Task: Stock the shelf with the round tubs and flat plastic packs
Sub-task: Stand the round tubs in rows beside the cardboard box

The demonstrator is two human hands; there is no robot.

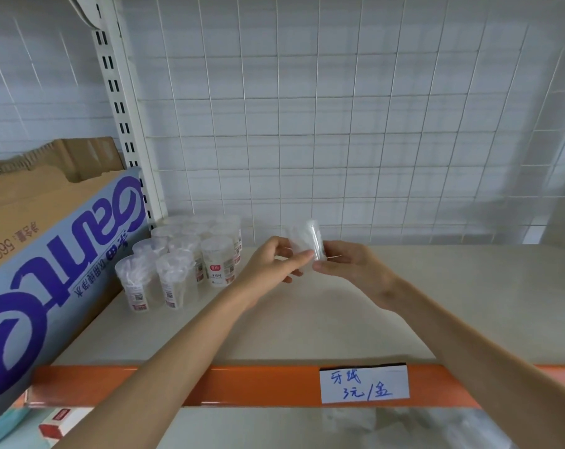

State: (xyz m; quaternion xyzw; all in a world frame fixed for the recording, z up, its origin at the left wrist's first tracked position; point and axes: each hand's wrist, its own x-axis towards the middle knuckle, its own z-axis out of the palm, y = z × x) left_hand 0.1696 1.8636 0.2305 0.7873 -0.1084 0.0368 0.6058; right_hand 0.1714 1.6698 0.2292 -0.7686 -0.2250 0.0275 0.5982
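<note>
I see both hands raised over the shelf (307,322), holding 1 clear tub (308,240) between them, tipped on its side and clear of the surface. The left hand (274,261) has its fingers curled round the tub's left end; the right hand (350,268) pinches the other end. The other round tubs (184,264) stand upright in a cluster at the back left, just beside a blue-printed cardboard box (57,254).

Orange metal shelf-edge strip (242,384); clear round plastic tubs (177,264), red-and-white labels, centre left; pale blue cardboard box (64,254), purple lettering, far left.
</note>
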